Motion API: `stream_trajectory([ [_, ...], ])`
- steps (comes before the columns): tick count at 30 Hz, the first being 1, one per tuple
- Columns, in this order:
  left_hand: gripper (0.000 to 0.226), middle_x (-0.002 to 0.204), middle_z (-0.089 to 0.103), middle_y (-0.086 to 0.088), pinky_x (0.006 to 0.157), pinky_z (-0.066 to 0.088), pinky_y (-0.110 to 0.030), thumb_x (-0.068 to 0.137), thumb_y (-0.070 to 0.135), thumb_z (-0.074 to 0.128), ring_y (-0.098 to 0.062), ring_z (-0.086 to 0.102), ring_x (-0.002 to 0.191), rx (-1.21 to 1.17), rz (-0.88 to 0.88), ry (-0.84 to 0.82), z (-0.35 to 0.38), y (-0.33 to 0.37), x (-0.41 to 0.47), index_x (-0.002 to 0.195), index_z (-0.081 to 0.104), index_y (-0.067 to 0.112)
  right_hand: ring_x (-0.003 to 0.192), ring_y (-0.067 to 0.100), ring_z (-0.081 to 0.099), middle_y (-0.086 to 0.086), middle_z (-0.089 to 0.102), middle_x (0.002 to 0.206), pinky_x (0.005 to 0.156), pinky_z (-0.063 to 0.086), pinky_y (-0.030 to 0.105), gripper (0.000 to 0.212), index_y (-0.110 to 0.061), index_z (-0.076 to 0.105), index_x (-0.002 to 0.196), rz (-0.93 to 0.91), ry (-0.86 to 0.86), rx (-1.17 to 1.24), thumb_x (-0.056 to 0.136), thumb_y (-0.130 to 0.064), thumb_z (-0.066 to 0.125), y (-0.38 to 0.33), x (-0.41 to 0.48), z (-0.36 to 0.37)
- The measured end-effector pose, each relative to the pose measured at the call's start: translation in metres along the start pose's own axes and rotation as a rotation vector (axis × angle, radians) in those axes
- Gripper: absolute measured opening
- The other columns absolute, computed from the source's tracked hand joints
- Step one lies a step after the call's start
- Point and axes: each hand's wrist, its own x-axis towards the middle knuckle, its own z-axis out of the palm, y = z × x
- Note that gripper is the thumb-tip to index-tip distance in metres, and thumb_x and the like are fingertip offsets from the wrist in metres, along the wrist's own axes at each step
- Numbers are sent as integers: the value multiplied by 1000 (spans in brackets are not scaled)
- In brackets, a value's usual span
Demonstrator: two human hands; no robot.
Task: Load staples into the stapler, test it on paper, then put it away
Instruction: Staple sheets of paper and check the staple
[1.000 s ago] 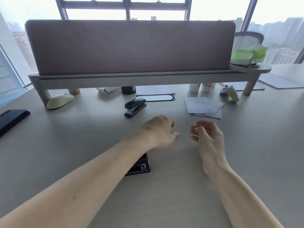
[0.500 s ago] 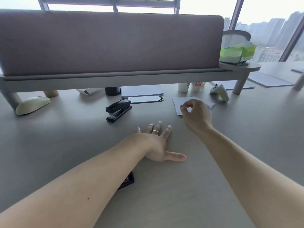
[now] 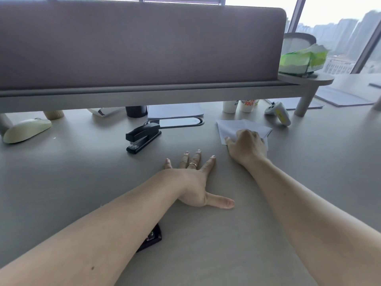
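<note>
A black stapler (image 3: 143,137) lies on the grey desk (image 3: 61,182), left of centre, near the back. A small stack of white paper (image 3: 231,127) lies to its right. My right hand (image 3: 246,147) rests on the near part of the paper, fingers curled on it. My left hand (image 3: 196,182) lies flat on the desk with fingers spread, holding nothing, between me and the stapler. A small black box (image 3: 153,237) sits mostly hidden under my left forearm.
A raised shelf with a grey fabric screen (image 3: 140,44) spans the back. Under it stand cups (image 3: 240,105), a dark cup (image 3: 136,111) and papers. A cream mouse (image 3: 25,130) lies far left, a white-yellow controller (image 3: 278,113) at right. A tissue pack (image 3: 303,58) sits on the shelf end.
My right hand has reached forward and settled onto the paper stack. My left hand went from loosely curled to flat on the desk. The view moved closer to the desk.
</note>
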Motion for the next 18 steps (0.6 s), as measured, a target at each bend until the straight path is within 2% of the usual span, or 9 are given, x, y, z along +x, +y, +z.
stream_trajectory([
  [6,128,166,-37,5,120,-17,-66,69,95,51,-22,-34,154,-14,4,6,0,0,0,154,-30,45,129,40,60,22,71,130,104,46,41,42,-4,74,114,-11,7,8,107,-40,52,2,2,2],
  [14,128,166,-37,5,120,-16,-67,69,95,52,-23,-34,154,-24,2,5,0,1,-1,154,-30,45,112,42,66,21,79,106,96,46,41,32,-9,80,96,-65,85,23,106,-27,56,2,1,4],
  [18,128,166,-38,5,120,-17,-67,69,94,53,-24,-34,154,-29,2,-1,1,1,-1,154,-30,45,117,42,67,18,81,114,97,46,42,31,-11,83,105,-92,128,101,108,-24,55,3,-2,3],
])
